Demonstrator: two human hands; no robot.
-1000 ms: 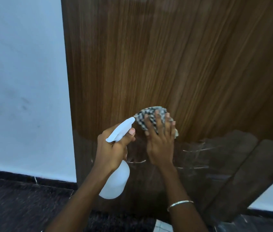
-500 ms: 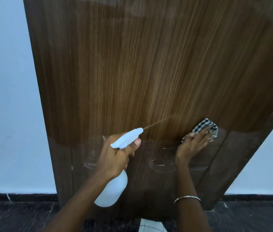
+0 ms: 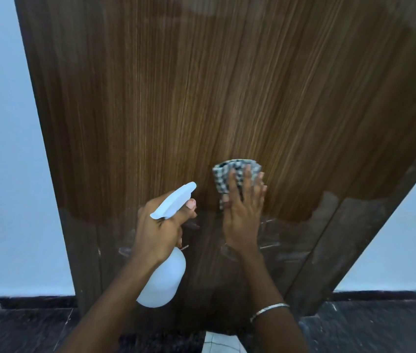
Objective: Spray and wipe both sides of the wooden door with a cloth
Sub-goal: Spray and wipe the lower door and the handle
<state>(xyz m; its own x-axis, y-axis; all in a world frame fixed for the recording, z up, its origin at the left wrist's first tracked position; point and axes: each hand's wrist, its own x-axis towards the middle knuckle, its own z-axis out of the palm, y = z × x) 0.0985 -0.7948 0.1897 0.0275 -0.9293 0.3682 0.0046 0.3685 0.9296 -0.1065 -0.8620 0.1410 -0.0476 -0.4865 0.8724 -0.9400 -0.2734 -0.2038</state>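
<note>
One spray bottle (image 3: 162, 281) in left hand (image 3: 157, 230), cloth (image 3: 223, 174) under right hand (image 3: 243, 217)

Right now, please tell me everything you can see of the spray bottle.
The bottle is white and looks like plastic: a rounded, slightly see-through body below and a long spray head on top. It is tilted, with the head pointing up and right at the door and the body hanging low. The left hand grips its neck, one finger lying under the head. No spray shows. How full it is, I cannot tell.
</note>
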